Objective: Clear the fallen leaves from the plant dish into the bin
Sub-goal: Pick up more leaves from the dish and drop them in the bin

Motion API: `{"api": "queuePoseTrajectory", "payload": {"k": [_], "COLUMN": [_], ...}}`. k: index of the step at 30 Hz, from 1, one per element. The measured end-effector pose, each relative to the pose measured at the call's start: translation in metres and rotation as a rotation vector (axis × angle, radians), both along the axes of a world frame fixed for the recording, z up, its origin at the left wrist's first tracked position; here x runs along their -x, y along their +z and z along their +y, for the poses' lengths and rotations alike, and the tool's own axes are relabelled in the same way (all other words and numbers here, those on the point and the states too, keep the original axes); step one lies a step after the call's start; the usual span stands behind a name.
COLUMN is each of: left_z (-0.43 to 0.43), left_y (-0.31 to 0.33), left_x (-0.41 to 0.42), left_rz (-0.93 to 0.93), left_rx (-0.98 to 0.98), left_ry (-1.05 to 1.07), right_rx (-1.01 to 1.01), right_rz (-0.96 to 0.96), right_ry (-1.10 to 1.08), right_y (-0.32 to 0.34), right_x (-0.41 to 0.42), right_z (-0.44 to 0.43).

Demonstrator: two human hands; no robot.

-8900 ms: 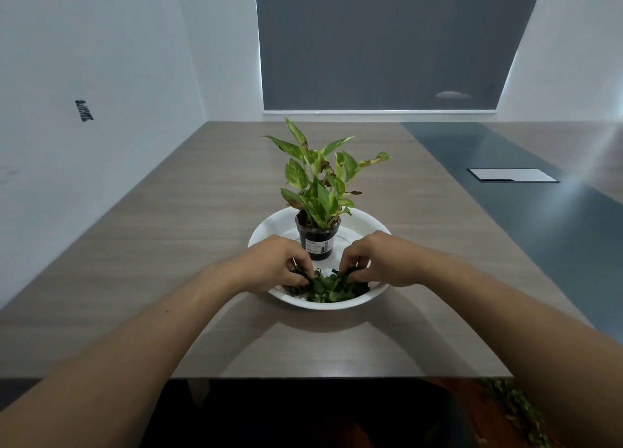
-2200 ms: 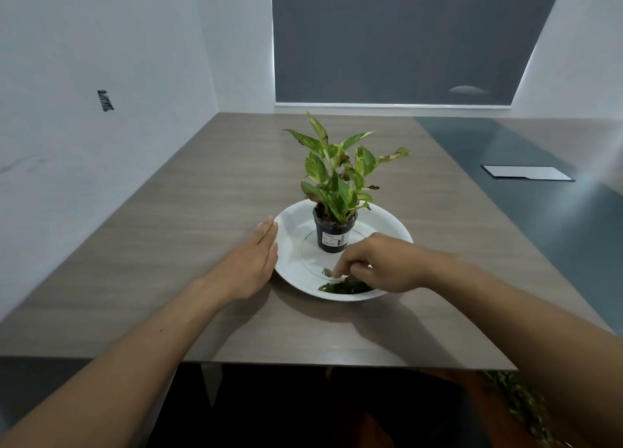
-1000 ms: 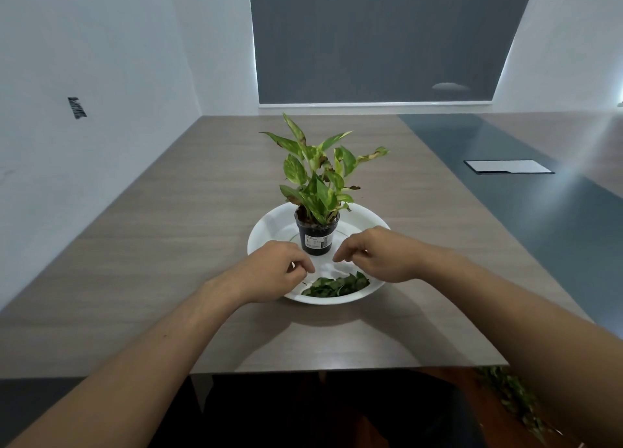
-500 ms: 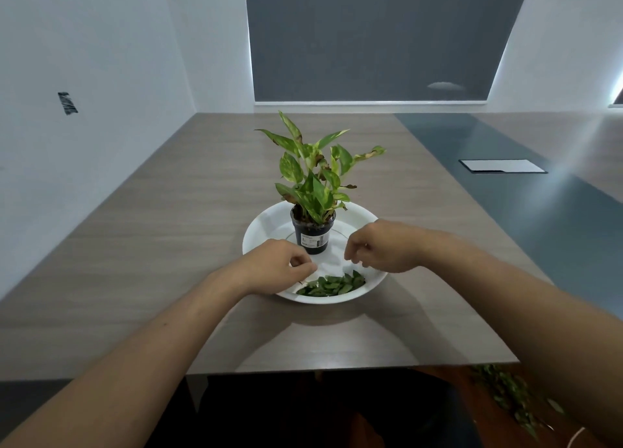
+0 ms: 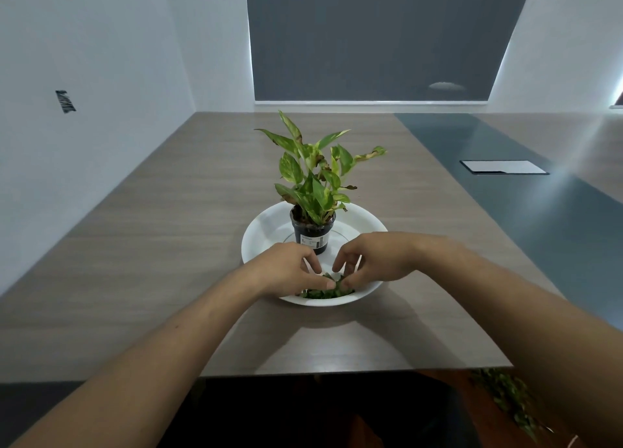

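Plant dish, white and round, sits on the wooden table, near its near edge. A potted plant stands upright at the dish's centre. Both hands reach into the near part of the dish: left hand and right hand, fingers curled, thumbs and fingertips pinching together on the fallen leaves heaped against the near rim. Loose leaves on the floor lie at near right.

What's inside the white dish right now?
The white dish holds a potted plant standing near its middle and a pile of fallen leaves at the near rim. The left hand and right hand cover part of the pile.
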State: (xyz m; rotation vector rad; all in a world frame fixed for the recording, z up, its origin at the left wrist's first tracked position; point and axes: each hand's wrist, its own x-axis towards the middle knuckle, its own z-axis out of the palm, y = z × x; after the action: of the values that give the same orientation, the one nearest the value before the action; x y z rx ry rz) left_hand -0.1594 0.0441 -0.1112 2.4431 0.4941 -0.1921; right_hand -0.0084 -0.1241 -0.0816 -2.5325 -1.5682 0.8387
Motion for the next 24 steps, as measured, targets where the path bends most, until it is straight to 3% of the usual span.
{"api": "queuePoseTrajectory", "payload": {"k": [13,24], "left_z": [-0.011,-0.001], "left_y": [-0.021,-0.018], "left_x": [-0.003,0.001], "left_rz": [-0.159,-0.163], "left_rx": [-0.1,-0.095], "left_ry": [0.027,0.054], "right_rx": [-0.177,-0.376], "right_rz": [0.018,-0.007], "right_ry": [-0.028,-0.022], "right_y": [-0.027,-0.042], "right_x": [0.001,0.004], "right_z": [0.004,0.003]}}
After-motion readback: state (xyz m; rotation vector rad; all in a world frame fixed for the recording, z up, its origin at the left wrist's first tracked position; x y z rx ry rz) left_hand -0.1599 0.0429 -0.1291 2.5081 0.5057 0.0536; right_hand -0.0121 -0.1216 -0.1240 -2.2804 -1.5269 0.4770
